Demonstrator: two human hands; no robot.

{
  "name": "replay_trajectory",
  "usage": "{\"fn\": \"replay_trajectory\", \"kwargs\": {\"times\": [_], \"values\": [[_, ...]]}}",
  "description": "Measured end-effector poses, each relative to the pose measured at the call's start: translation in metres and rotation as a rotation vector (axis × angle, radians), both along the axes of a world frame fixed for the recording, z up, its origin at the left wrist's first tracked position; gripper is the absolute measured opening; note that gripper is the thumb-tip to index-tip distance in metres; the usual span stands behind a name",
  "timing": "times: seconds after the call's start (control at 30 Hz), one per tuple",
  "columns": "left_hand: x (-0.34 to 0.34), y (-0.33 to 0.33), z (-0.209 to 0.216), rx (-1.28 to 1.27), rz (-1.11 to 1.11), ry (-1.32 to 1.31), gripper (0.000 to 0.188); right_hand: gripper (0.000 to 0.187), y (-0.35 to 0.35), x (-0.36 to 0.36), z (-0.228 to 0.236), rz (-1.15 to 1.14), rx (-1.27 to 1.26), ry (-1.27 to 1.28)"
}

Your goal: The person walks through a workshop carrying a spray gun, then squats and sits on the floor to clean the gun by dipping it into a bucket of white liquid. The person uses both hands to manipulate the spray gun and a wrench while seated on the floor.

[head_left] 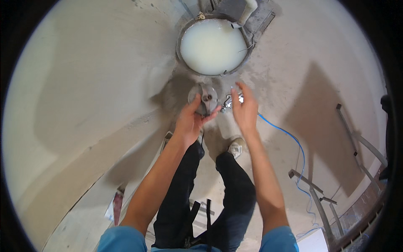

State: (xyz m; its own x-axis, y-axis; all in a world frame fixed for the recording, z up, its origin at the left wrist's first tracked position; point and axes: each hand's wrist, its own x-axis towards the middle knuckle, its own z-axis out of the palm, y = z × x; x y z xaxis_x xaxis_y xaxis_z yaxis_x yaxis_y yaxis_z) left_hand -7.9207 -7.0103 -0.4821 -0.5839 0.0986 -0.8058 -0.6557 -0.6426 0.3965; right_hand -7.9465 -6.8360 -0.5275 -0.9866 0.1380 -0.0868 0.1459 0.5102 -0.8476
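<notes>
My left hand (191,119) grips the rim of a round grey disc (211,93), thumb on top and fingers underneath. A metal bar with a nut at its middle runs across the disc. Just right of it, my right hand (245,107) has its thumb and fingers apart and is slightly blurred. Beside and partly behind that hand is a shiny metal fitting (228,102), like part of a spray gun; whether the hand touches it I cannot tell. A thin blue hose (280,128) shows from behind the right hand and curves away.
Beyond my hands stands a round tub (179,52) of milky white liquid (214,47), a pale pipe (247,12) hanging over its edge. Metal frame legs (323,212) stand at right. My shoes (237,148) are on the floor below; a pale wall (92,75) rises at left.
</notes>
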Motion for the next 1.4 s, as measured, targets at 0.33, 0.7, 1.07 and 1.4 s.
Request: {"fn": "replay_trajectory", "kwargs": {"times": [0.33,0.7,1.07,1.4], "values": [[-0.158,-0.009,-0.116,-0.172,0.068,0.604,0.044,0.018,0.012,-0.203,-0.137,0.646,1.115,0.116],[-0.229,0.03,-0.235,-0.668,-0.128,0.63,0.021,0.018,0.111,-0.137,-0.063,0.241,0.655,0.101],[-0.228,0.024,-0.258,-0.087,-0.079,0.359,0.029,0.018,0.103,-0.117,-0.082,0.231,0.541,0.252],[-0.214,0.005,-0.232,-0.101,-0.069,0.38,0.02,0.017,0.081,-0.122,-0.081,0.21,0.503,0.282]]}}
